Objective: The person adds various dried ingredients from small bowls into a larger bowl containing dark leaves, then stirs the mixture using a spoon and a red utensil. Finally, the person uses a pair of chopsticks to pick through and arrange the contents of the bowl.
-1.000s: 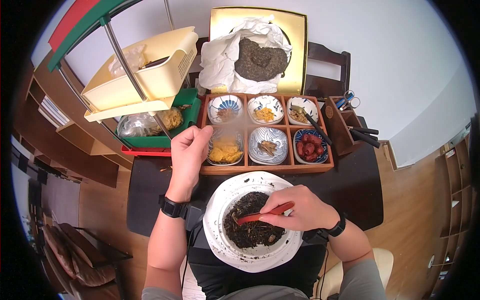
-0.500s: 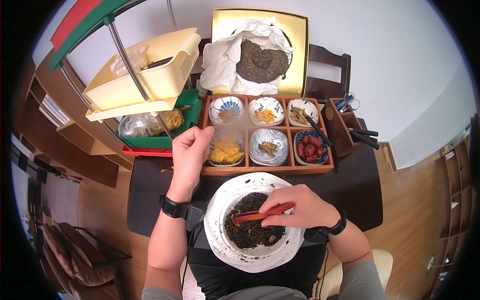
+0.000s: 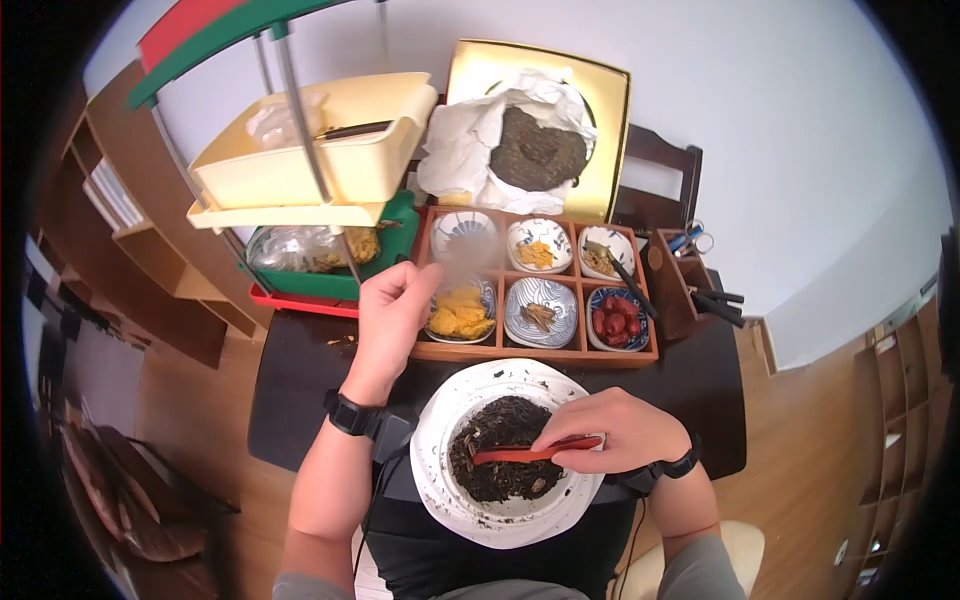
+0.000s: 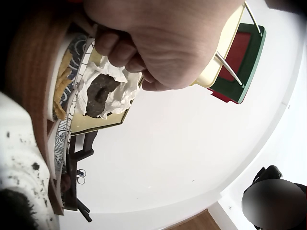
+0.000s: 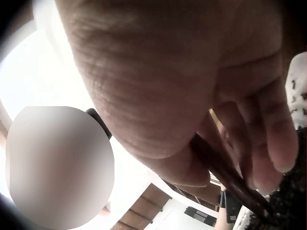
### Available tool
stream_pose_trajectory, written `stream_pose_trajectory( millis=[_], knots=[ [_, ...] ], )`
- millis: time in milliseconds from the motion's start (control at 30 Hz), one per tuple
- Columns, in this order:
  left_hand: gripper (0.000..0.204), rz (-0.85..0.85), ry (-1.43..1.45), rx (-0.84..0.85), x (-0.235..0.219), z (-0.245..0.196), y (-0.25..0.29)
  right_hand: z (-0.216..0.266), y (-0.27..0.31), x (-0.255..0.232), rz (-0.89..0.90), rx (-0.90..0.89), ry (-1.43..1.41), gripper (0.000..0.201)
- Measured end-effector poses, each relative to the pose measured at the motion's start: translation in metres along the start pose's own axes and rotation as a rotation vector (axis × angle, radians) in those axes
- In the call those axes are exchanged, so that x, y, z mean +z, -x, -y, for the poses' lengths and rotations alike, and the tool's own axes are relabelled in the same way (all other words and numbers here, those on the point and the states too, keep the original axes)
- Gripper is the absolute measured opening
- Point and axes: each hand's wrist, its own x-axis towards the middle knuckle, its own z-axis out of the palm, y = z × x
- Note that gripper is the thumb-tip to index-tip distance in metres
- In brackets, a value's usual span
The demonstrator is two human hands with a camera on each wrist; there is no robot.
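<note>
In the head view, the right hand (image 3: 625,432) pinches red tweezers (image 3: 525,454), their tips at dark loose leaves (image 3: 505,415) in a white bowl (image 3: 440,395). The right wrist view shows the tweezers (image 5: 230,177) slanting down from the thumb to the leaves. The left hand (image 3: 393,325) is raised by the wooden tray's left edge, beside a dish of yellow flowers (image 3: 460,318). Its fingers curl inward in the left wrist view, where no held thing shows at the hand (image 4: 163,43). A hazy patch lies over the dishes near its fingertips; what it is, I cannot tell.
The wooden tray (image 3: 550,355) holds several small dishes, one with red dates (image 3: 618,322). Behind it, a dark pressed cake (image 3: 540,150) lies on white paper in a gold box. A tiered rack with a cream bin (image 3: 300,175) stands left; a tool holder (image 3: 675,285) stands right.
The head view has shifted, with the tray and rack lower in it. The right hand and tweezers have moved slightly right relative to the bowl, and the tweezers lie more level. The left hand stays curled beside the tray.
</note>
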Motion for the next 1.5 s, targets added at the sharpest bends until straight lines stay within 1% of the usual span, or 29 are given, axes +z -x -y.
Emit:
stream_pose_trajectory(
  millis=[67, 133, 167, 300, 400, 433, 633, 833, 933, 1033, 1200, 1400, 1500],
  knots=[
    [0.041, -0.026, -0.026, 0.039, -0.003, 0.0, 0.001, 0.009, -0.002, -0.002, 0.02, 0.069, 0.035, 0.018],
    [0.041, -0.004, -0.054, 0.074, 0.002, 0.01, -0.003, 0.021, -0.001, 0.001, 0.029, 0.167, 0.113, 0.015],
    [0.041, -0.002, -0.044, 0.064, 0.003, 0.008, -0.003, 0.022, 0.0, 0.003, 0.059, 0.161, 0.182, 0.012],
    [0.042, 0.028, -0.033, 0.079, 0.004, 0.009, -0.003, 0.038, 0.002, 0.022, 0.008, 0.184, 0.413, 0.014],
    [0.042, 0.031, -0.022, 0.07, 0.004, 0.009, -0.003, 0.043, 0.008, 0.046, -0.103, 0.223, 0.553, 0.02],
    [0.041, 0.027, -0.019, 0.067, 0.004, 0.008, -0.004, 0.044, 0.011, 0.051, -0.123, 0.206, 0.578, 0.023],
    [0.041, 0.013, -0.016, 0.062, 0.002, 0.005, -0.004, 0.046, 0.019, 0.065, -0.359, 0.168, 0.733, 0.02],
    [0.041, 0.012, 0.007, 0.051, 0.002, 0.004, -0.004, 0.056, 0.012, 0.061, -0.332, 0.087, 0.853, 0.025],
    [0.041, 0.015, 0.041, 0.038, 0.002, 0.003, -0.004, 0.054, 0.008, 0.062, -0.304, 0.043, 0.854, 0.028],
    [0.042, 0.007, 0.025, 0.053, 0.001, 0.004, -0.004, 0.054, 0.003, 0.062, -0.294, 0.07, 0.869, 0.025],
    [0.043, 0.009, 0.018, 0.108, 0.001, 0.001, -0.003, 0.057, -0.005, 0.052, -0.262, 0.018, 0.903, 0.026],
    [0.043, 0.005, 0.02, 0.073, 0.001, 0.0, -0.004, 0.057, -0.021, 0.037, -0.172, -0.046, 0.915, 0.025],
    [0.043, 0.003, 0.021, 0.097, 0.0, 0.004, -0.005, 0.052, -0.026, 0.032, -0.123, -0.085, 0.906, 0.023]
  ],
)
